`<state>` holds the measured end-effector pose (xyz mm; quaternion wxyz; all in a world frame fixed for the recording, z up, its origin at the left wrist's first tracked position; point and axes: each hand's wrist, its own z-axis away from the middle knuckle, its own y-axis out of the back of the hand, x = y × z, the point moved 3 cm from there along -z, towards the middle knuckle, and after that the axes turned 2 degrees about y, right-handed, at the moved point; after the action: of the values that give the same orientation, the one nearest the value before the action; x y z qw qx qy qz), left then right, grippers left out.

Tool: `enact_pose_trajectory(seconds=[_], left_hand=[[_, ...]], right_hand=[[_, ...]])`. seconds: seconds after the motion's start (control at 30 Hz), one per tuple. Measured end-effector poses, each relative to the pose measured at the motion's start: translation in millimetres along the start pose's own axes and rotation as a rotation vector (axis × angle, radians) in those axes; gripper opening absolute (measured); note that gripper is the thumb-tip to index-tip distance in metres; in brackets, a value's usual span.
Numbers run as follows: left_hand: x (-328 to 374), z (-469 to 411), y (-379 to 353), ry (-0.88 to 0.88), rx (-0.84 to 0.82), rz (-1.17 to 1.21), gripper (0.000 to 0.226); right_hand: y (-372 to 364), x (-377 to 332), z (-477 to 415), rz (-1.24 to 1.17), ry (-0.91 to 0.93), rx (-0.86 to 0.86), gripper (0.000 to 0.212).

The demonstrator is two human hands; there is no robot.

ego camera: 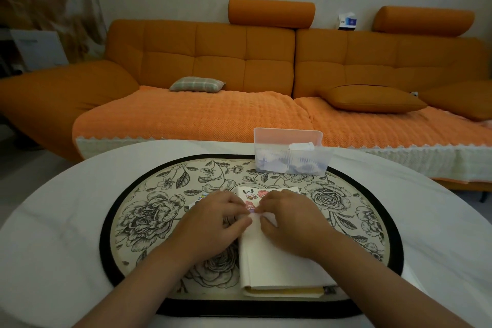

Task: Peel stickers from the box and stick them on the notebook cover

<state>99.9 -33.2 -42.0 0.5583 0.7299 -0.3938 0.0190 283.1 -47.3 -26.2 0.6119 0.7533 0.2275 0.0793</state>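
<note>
A white notebook (277,261) lies on the floral mat, its cover carrying cartoon stickers (250,196) near the far edge. My left hand (213,221) and my right hand (290,221) meet over the cover. Their fingertips pinch a small sticker sheet (257,214) between them. A clear plastic box (290,157) with its lid up stands beyond the notebook, holding several sticker sheets. Part of another sticker (201,197) peeks out left of my left hand.
The oval floral mat (149,210) with a black rim sits on a white round table (66,194). Behind the table is an orange sofa (239,66) with cushions.
</note>
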Motion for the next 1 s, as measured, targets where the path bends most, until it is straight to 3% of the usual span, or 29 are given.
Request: enact_pose_trajectory(seconds=[0.17, 0.33, 0.47, 0.7, 1.0], left_hand=[[-33, 3, 32, 0.179, 0.098, -0.082, 0.036], [-61, 10, 40, 0.315, 0.017, -0.164, 0.039], [-69, 12, 36, 0.298, -0.055, -0.208, 0.043], [-73, 14, 33, 0.236, -0.045, -0.259, 0.04], [-70, 16, 43, 0.348, 0.012, 0.058, 0.018]], right_hand=[[8, -17, -18, -0.034, -0.041, 0.089, 0.029], [2, -50, -40, -0.102, 0.016, 0.072, 0.028], [-11, -62, -60, -0.035, 0.061, 0.012, 0.03], [-34, -68, -79, 0.151, 0.042, -0.125, 0.035], [-29, -65, -78, 0.076, 0.001, -0.123, 0.031]])
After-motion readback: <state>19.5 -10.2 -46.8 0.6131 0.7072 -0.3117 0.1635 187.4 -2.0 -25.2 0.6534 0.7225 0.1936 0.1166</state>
